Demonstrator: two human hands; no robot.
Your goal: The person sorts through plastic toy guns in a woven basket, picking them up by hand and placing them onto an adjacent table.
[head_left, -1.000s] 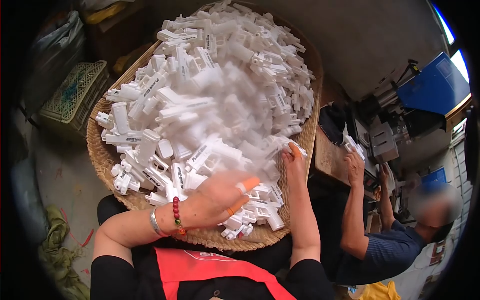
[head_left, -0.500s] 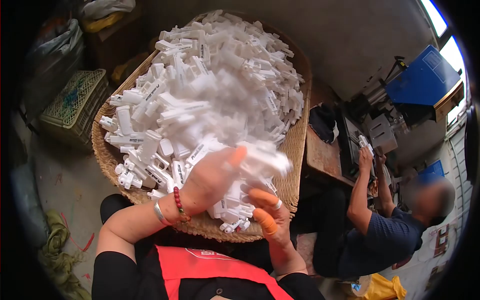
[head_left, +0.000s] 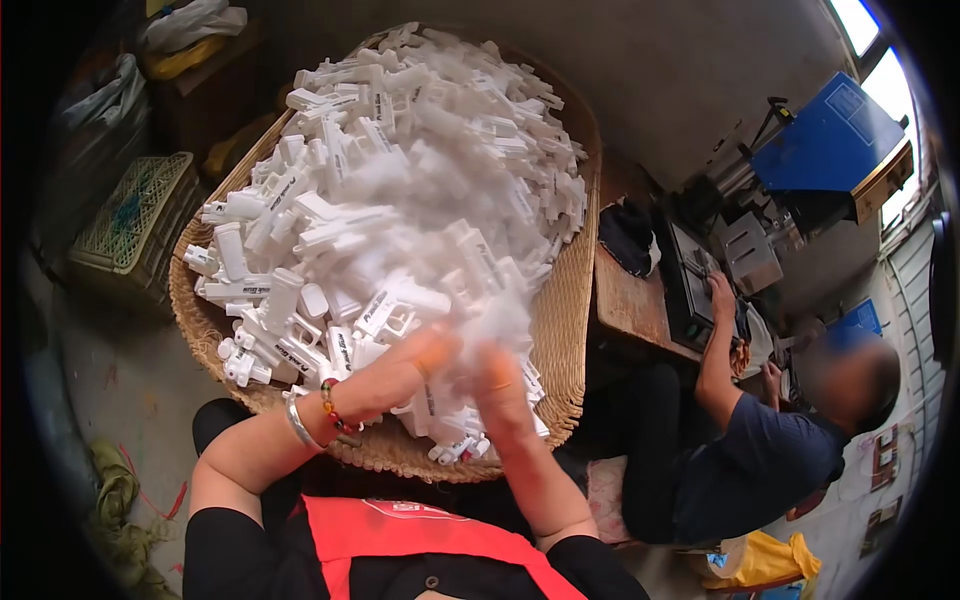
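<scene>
A big woven basket (head_left: 565,345) holds a heap of white plastic toy guns (head_left: 350,230), some with dark lettering. Low over the near part of the heap is my left hand (head_left: 420,360), with a beaded bracelet and a silver bangle at its wrist. Close to its right is my right hand (head_left: 500,385), with orange on a finger. Motion smears the fingers of both hands. A blurred white piece (head_left: 485,335) shows between and just beyond them; whether either hand grips it cannot be made out.
A co-worker (head_left: 750,460) sits at the right, hands at a workbench (head_left: 640,300) with a blue machine (head_left: 825,135). A plastic crate (head_left: 135,215) stands at the left. Green cloth (head_left: 115,490) lies on the floor. A yellow bag (head_left: 765,560) is at the lower right.
My right hand went from the basket's right edge in to beside my left hand. The white piece seen between them has shifted left. The co-worker's hands have moved apart.
</scene>
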